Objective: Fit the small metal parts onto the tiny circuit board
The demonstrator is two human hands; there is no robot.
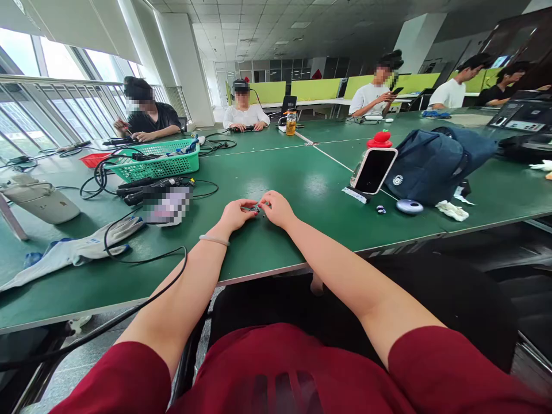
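Observation:
Close together over the green table [241, 253], my left hand [238, 214] and my right hand [278, 209] meet at their fingertips. Between them is a small dark-and-silvery piece [254, 209], too tiny to identify. My left thumb and fingers are pinched at it. The right fingers, bent and closed, touch the same spot from the other side. A grey band circles my left wrist. Left of my hands lie a blurred-out package [168, 206] and a white-and-blue work glove [86, 244].
A black cable [150, 260] crosses my left forearm. Farther off stand a green basket [157, 164] and a red tray [95, 160]. On the right are a propped phone [375, 171], a navy backpack [431, 161] and a round lavender case [409, 206]. Several people sit around.

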